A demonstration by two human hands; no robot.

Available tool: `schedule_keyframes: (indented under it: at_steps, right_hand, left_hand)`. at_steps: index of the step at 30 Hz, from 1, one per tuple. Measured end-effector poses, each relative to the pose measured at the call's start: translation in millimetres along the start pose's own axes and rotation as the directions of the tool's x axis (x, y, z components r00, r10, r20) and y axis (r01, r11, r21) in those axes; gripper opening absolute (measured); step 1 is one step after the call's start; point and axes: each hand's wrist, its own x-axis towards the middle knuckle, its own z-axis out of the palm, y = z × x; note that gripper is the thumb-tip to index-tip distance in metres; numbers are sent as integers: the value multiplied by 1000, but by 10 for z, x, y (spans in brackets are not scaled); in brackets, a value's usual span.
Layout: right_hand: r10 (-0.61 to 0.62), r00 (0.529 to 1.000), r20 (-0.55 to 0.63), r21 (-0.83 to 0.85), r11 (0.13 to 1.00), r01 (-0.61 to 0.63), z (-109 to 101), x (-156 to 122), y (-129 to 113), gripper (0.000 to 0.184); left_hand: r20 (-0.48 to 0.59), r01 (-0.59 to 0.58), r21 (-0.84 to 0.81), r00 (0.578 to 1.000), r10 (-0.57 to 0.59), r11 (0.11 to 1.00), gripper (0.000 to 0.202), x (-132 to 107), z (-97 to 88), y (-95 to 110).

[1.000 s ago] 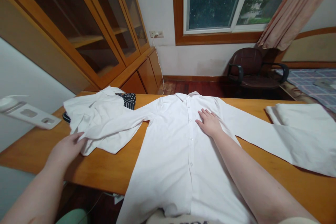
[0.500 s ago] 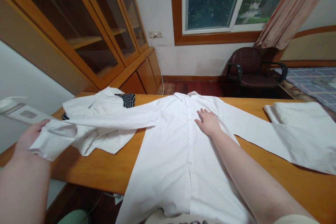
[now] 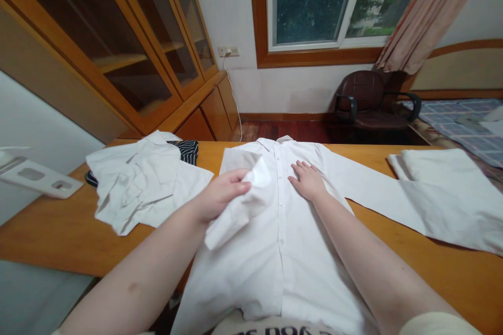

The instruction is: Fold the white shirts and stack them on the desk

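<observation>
A white button-up shirt (image 3: pixel 251 267) lies front side up on the wooden table (image 3: pixel 58 225), its collar at the far edge and its hem towards me. Closed around the cuff end of the sleeve on the left is my left hand (image 3: pixel 223 193), holding it above the shirt's left half. That sleeve (image 3: pixel 255 188) folds back over the shirt front. My right hand (image 3: pixel 308 180) rests flat on the chest to the right of the button row, fingers spread. The other sleeve (image 3: pixel 385 188) stretches out to the right.
At the left sits a crumpled pile of white clothes (image 3: pixel 145 178) with a black striped cloth (image 3: pixel 188 151) under it. Folded white fabric (image 3: pixel 436 165) lies at the right. A white plastic object (image 3: pixel 43 175) stands at the left edge. Beyond the table is an armchair (image 3: pixel 365 99).
My left hand has swung from the far left to the right, bringing the cuff across and folding the sleeve over the shirt. My right hand stays on the chest.
</observation>
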Motion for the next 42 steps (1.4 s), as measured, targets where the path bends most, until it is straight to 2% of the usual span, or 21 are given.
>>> schedule_keyframes:
  at_steps: [2,3,4,7,8,9,10,12,13,14,16,18,20,23,25,28,32,35,39,41,42]
  right_hand:
    - [-4,1000,-9,-1,1000,4,-6,-2,-5,55]
    - [-6,1000,-16,-3,1000,6,-8,-4,-7,54]
    - [-9,1000,-23,-3,1000,9,-9,-5,-8,54]
    - [-13,999,-29,-2,1000,13,-10,-8,-9,54]
    - [-13,1000,-25,0,1000,13,-11,-8,-9,54]
    - [-10,1000,-20,4,1000,10,-11,-8,-9,54]
    - [-6,1000,-14,7,1000,7,-12,-7,-8,55]
    - [1,1000,-2,14,1000,-1,-15,-4,-6,54]
    - [2,1000,4,17,1000,-2,-17,-2,-4,54]
    - [3,1000,8,20,1000,-3,-19,0,-2,54]
    - [2,1000,13,26,1000,-2,-20,4,1,54]
    - [2,1000,14,29,1000,-2,-19,6,2,54]
    - [2,1000,10,30,1000,-2,-15,6,-1,54]
    - [1,1000,-8,24,1000,0,-8,2,-5,53]
    - [3,1000,-16,23,1000,-3,-6,-2,-6,53]
    - [5,1000,-11,30,1000,-5,-13,-10,-5,53]
    - [2,1000,-2,44,999,-1,-40,-19,-8,53]
    - [6,1000,-5,49,999,-6,-59,-20,-15,52]
    - [9,1000,-11,48,999,-9,-66,-17,-23,51]
    - [8,1000,-7,45,999,-7,-64,-15,-20,50]
    - [8,1000,-5,45,999,-8,-63,-13,-16,50]
  left_hand:
    - [188,57,86,980,-72,995,31,154,313,-196]
    - [259,47,148,962,-84,988,30,206,444,-294]
    - [362,17,230,927,-102,973,29,241,551,-385]
    - [557,-136,446,816,-155,885,40,267,707,-589]
    - [559,-167,496,812,-167,852,44,270,695,-631]
    - [524,-176,540,835,-165,823,44,278,648,-664]
    - [448,-164,580,882,-145,798,43,298,566,-691]
    - [175,-75,661,983,-56,746,38,376,307,-739]
    - [0,0,701,1000,0,713,36,432,140,-766]
    - [-179,99,728,983,48,678,36,497,-43,-798]
    - [-472,295,700,875,111,650,37,637,-412,-876]
    - [-641,418,571,764,66,707,42,772,-724,-971]
    - [-676,447,495,737,6,745,40,893,-934,-1068]
    - [-627,415,452,777,-49,790,32,1054,-1084,-1167]
    - [-596,385,449,801,-51,806,37,1153,-1140,-1174]
    - [-582,347,494,813,7,797,49,1281,-1230,-1100]
    - [-574,317,610,809,128,727,46,1369,-1271,-996]
    - [-555,296,696,800,229,654,51,1326,-1147,-1028]
    - [-530,303,786,779,336,538,50,1088,-940,-1184]
    - [-579,346,741,762,288,575,49,905,-920,-1254]
    - [-591,359,707,773,230,610,50,806,-935,-1280]
